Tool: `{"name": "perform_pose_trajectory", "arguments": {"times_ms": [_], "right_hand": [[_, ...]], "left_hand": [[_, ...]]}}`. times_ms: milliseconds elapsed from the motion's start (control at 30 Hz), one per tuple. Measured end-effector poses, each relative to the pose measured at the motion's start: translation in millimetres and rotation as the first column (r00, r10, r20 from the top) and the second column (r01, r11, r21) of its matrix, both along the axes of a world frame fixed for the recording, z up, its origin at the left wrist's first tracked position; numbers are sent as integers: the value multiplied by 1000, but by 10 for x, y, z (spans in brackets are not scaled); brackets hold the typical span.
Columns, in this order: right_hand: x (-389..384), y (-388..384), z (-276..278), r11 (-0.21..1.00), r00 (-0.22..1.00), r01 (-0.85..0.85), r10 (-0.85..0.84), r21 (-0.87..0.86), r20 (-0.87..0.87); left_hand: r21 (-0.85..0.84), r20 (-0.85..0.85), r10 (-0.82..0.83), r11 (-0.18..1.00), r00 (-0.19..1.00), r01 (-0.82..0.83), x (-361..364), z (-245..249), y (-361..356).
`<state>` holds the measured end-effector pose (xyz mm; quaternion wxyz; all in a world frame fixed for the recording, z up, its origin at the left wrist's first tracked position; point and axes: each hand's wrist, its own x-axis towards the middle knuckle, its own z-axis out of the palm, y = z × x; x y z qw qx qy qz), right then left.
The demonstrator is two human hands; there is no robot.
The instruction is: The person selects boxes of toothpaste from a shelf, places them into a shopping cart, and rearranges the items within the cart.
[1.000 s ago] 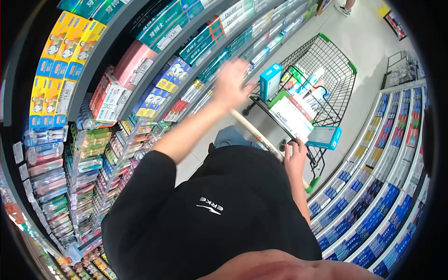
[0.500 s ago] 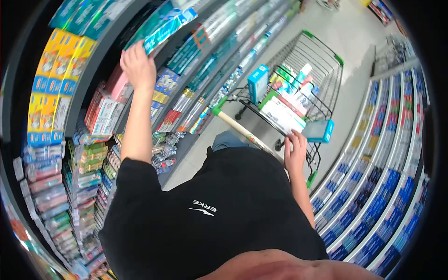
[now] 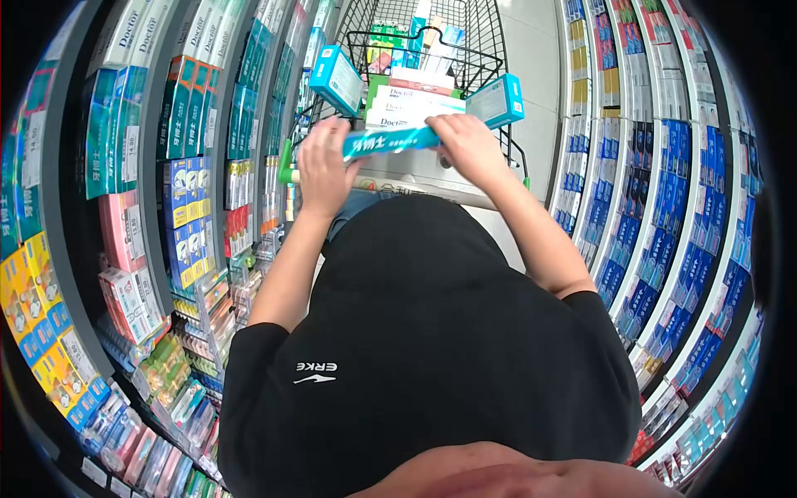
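Observation:
A long teal toothpaste box [image 3: 392, 143] with white lettering is held level between my two hands, above the handle [image 3: 432, 194] of a shopping cart. My left hand [image 3: 325, 168] has its fingers closed round the box's left end. At the right end, my right hand [image 3: 471, 151] grips the box, its fingers over the top edge. Just beyond lie white toothpaste boxes marked "Doctor" [image 3: 407, 108] in the cart [image 3: 491, 62]. A teal carton [image 3: 339, 80] is at the cart's near left corner, and another teal carton [image 3: 496, 101] is at the right.
Shelves on the left carry teal toothpaste boxes [image 3: 114, 133], yellow boxes [image 3: 29, 286] and pink boxes [image 3: 123, 232]. Blue packages [image 3: 656, 241] fill curved shelves on the right. Pale floor [image 3: 531, 100] runs along the cart's right side.
The toothpaste box has come from the left shelf to above the cart handle in my left hand. My right hand has left the cart and taken the box's other end. The view has turned.

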<state>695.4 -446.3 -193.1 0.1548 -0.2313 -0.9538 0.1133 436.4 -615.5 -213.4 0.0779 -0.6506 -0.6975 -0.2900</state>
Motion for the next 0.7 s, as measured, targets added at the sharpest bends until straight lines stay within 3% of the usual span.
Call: {"name": "perform_pose_trajectory", "arguments": {"times_ms": [100,167,233,267,300,367,433,500,600,633,700], "right_hand": [[61,304,-240,989,990,130,-125,-74,71],[14,519,-393,965,969,224,-205,-139,139],[-52,772,-651,956,942,244,-193,-163,275],[-87,874,-802,954,938,243,-185,-176,292],[-119,917,-908,953,937,247,-188,-178,293],[-195,981,-1056,954,920,290,-257,-72,296],[-199,928,-1122,940,912,342,-328,-12,247],[-169,799,-1125,928,947,320,-320,191,-29],[16,298,-800,966,960,258,-256,-1,-117],[89,71,-669,949,957,287,-291,-129,-12],[238,-276,-525,931,955,269,-290,-247,-55]], "left_hand": [[-38,84,112,993,990,-109,5,-121,50],[-87,9,83,993,997,-82,1,-247,32],[-333,135,81,942,988,-31,-8,-384,18],[-185,24,117,977,993,-110,24,-348,62],[-188,24,113,976,993,-107,27,-366,54],[-523,-23,189,835,982,-173,-5,-398,58],[-467,-47,198,862,979,-197,34,-354,97],[-518,-39,223,829,974,-210,17,-341,153],[-569,-32,239,794,971,-214,2,-343,234],[-567,-35,247,793,968,-222,7,-345,256],[-598,-8,266,771,964,-218,19,-312,332]]}}
